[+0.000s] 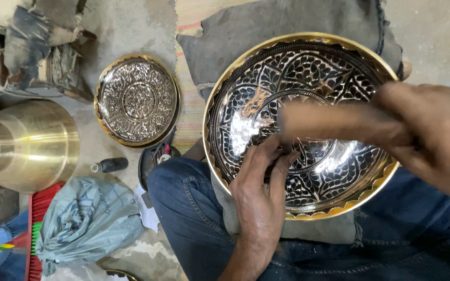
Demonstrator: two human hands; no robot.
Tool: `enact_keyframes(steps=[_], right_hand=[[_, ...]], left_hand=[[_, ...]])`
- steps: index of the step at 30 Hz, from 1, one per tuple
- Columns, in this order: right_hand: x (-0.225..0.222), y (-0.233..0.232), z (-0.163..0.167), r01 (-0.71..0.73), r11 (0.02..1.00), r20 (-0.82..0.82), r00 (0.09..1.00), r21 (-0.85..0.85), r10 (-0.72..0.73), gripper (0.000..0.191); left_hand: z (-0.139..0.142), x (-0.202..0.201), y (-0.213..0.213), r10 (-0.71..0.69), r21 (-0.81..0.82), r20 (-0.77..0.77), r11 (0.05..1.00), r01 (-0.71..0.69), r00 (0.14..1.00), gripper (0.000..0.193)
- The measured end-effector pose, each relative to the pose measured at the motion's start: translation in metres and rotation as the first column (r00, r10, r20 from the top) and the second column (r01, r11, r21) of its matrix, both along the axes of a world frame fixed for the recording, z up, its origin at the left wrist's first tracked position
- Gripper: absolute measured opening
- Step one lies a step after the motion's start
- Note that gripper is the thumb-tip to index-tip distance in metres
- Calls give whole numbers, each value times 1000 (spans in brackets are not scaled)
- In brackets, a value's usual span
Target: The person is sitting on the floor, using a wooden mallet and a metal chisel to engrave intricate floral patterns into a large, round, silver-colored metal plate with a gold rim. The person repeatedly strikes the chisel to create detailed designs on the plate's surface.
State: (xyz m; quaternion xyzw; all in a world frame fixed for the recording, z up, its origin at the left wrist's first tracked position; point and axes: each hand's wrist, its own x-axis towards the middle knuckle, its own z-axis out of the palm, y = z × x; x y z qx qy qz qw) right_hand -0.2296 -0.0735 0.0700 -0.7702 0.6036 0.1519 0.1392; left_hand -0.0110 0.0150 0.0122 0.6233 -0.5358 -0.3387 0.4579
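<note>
Two hands work over a large engraved brass bowl (308, 125) that rests tilted on the person's lap, on a grey cloth (298, 229) over blue jeans, its gold rim scalloped and its dark inside cut with leaf and petal patterns. The left hand (260, 192) lies inside the bowl near the centre, fingers drawn together as if pinching a small tool against the metal; the tool itself is too hidden to name. The right hand (433, 130) is closed around a wooden handle (339, 122), blurred with motion, so it looks like a mallet or hammer mid-swing above the left fingertips. To do this kind of striking well, I judge that the left fingers should stay braced on the bowl so the point does not skate across the polished pattern, the blows should be light and even, and the bowl should sit firmly on the cloth so it cannot rock. A slip could scar the finished black ground. To the left on the floor lies a smaller engraved plate (137, 100), and beyond it a plain stepped brass vessel (27, 145). A small dark bottle (109, 165) lies on its side just below the plate. A crumpled grey-green plastic bag (87, 221) with faint dark printing sits low left, beside a red brush (40, 213).
</note>
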Motion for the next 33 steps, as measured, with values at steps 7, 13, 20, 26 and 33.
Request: enact_keyframes(steps=[7,13,20,26,33], right_hand=[[3,0,0,-52,998,-89,995,35,55,43],[-5,2,-4,1,1000,80,997,-12,0,49],[-5,8,-6,-60,995,59,996,-78,65,50],[-1,16,-3,-82,989,72,993,-121,91,46],[-5,27,0,-149,943,130,972,-298,194,45]], left_hand=[[1,-1,0,-9,29,1,1000,9,1000,30],[0,-1,0,-2,40,-16,999,3,1000,30],[2,-3,2,9,27,-8,1000,-9,1000,31],[0,-2,2,5,80,19,997,-7,1000,33],[6,-4,6,-14,43,3,999,14,1000,34]])
